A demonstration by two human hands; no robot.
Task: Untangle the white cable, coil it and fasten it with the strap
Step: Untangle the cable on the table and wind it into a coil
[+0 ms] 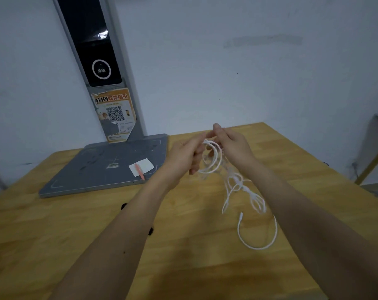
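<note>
Above a wooden table (79, 224), left hand (184, 155) and right hand (231, 144) both pinching a white cable (214, 158) — small loops raised between them, the rest trailing in a tangle onto the table, grey stand base (101, 169) behind — pink pen (139, 171) on it.

You face a parcel pickup room: grey scanner kiosk (101, 87) with orange QR-code sticker (114, 114) at the wooden table's (75, 224) far left corner.
</note>
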